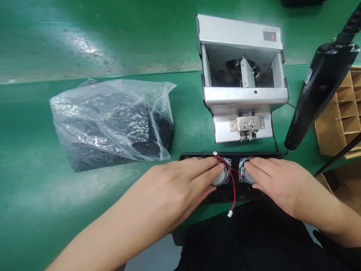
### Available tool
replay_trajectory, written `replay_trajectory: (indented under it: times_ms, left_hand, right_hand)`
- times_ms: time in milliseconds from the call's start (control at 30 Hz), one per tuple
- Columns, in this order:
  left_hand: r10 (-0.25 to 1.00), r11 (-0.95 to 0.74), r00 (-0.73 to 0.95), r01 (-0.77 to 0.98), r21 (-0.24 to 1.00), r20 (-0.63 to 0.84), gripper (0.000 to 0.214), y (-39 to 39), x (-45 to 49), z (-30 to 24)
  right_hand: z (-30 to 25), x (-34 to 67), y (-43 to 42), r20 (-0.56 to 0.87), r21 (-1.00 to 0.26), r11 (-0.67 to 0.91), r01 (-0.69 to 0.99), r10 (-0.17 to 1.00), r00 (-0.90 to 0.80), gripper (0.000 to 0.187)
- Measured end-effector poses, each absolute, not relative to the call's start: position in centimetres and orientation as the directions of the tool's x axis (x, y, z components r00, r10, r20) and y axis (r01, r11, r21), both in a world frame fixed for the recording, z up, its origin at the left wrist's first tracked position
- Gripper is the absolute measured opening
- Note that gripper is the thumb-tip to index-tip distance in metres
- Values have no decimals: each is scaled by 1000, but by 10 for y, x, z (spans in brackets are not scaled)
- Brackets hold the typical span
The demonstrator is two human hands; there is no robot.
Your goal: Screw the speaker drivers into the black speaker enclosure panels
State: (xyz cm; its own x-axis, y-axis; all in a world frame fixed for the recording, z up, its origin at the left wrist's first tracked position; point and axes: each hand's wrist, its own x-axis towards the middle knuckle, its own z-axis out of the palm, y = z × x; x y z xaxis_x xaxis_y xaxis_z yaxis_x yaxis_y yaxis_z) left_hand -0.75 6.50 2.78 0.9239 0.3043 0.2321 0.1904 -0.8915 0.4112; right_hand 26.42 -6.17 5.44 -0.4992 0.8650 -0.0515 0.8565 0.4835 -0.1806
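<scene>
A long black plastic panel (pixel 254 155) lies at the near edge of the green bench, carrying two round silver speaker units. My left hand (pixel 180 182) lies flat on the panel with its fingers stretched out, fingertips resting on the left speaker (pixel 223 177). My right hand (pixel 275 180) lies likewise, fingertips on the right speaker (pixel 244 174). A red wire (pixel 233 184) with white plugs at both ends runs between the two speakers and hangs off the panel's near edge.
A grey metal screw feeder machine (pixel 242 75) stands just behind the panel. A black electric screwdriver (pixel 318 90) hangs at the right. A cardboard divider box (pixel 342 113) sits far right. A clear plastic bag (pixel 113 120) of small black parts lies left.
</scene>
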Motion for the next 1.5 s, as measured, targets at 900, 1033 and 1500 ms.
replay_trajectory:
  times_ms: [900, 1033, 1500]
  left_hand:
    - [312, -902, 928, 222, 372, 203, 35, 63, -6, 23]
    - [343, -877, 922, 247, 411, 178, 29, 61, -4, 24]
    - [288, -917, 937, 209, 341, 199, 26, 63, -3, 21]
  right_hand:
    - [50, 272, -59, -92, -231, 503, 833, 841, -534, 36]
    - [50, 272, -61, -108, -235, 477, 847, 853, -510, 35]
    - [53, 270, -61, -43, -214, 496, 841, 856, -516, 35]
